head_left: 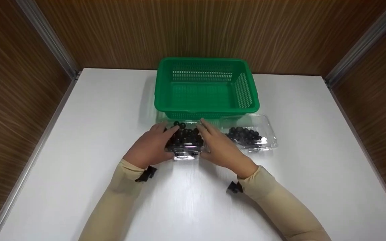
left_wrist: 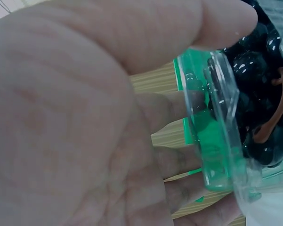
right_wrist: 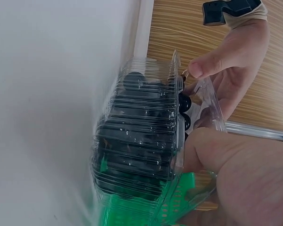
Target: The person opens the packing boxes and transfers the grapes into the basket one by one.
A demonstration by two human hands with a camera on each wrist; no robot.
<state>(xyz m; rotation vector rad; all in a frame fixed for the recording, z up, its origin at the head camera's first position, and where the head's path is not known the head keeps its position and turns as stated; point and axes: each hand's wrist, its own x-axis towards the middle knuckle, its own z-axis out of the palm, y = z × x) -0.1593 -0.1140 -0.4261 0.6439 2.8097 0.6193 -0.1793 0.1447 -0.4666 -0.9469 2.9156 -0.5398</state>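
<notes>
A clear plastic fruit box (head_left: 184, 155) filled with dark grapes (head_left: 187, 135) sits on the table between both hands. My left hand (head_left: 151, 147) holds its left side, thumb toward the front and fingers toward the back. Close up, the left thumb (left_wrist: 226, 23) lies by the grapes while the fingers reach behind the clear rim. On the opposite side, my right hand (head_left: 223, 149) grips the box in the same way. The ribbed wall (right_wrist: 136, 136) shows in the right wrist view. A brown stem (left_wrist: 275, 110) lies among the grapes.
Just right of the right hand stands a second clear plastic box (head_left: 269, 129) with dark grapes (head_left: 243, 134) in it. A green slotted basket (head_left: 206, 109) stands directly behind the boxes. Wood-grain panels (head_left: 193, 30) enclose the white table (head_left: 106, 113) at the back and sides.
</notes>
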